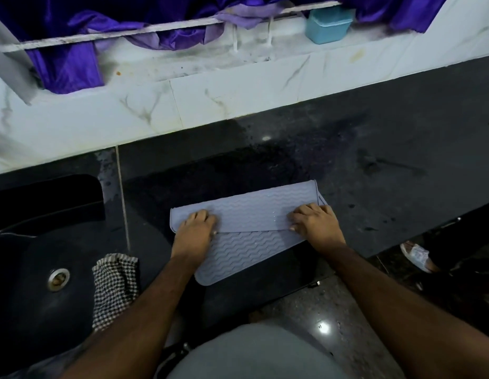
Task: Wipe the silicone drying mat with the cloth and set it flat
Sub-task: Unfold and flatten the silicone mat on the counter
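The mat (pixel 246 214) lay on the dark bench (pixel 374 149) near its front edge, folded over on itself: the upper flap covered the far half, and the lower layer reached toward the front edge, one corner close to it or just over. Both hands were on the fold. The left hand (pixel 195 225) pressed down on the left end of the flap, fingers curled at its edge; the right hand (pixel 314 221) did the same at the right end. Whether they pinched the flap or only pressed it flat could not be told. The cloth (pixel 114 285), a checked one, hung at the front edge between the sink (pixel 46 242) and the mat, touched by neither hand.

Judging by this, the task was not finished. Small drops seemed to dot the ridges, so wiping probably remained, or was only partly done. The mat also had to be unfolded and spread flat on the bench, well clear of the front edge
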